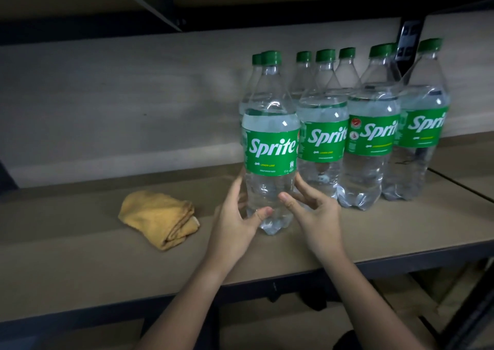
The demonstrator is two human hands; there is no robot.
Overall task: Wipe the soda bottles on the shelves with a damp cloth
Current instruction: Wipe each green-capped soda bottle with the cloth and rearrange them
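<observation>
Both hands, left hand (235,216) and right hand (315,210), maybe loosely cupping the front bottle (270,146), cloth (160,218) lying apart: could tip into neighbours if nudged.

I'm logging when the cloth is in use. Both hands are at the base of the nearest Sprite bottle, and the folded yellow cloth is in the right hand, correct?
Not quite. The head view shows the yellow cloth lying folded on the shelf, left of both hands, held by neither. The rest stands: the left hand and right hand are at the base of the nearest Sprite bottle.
</observation>
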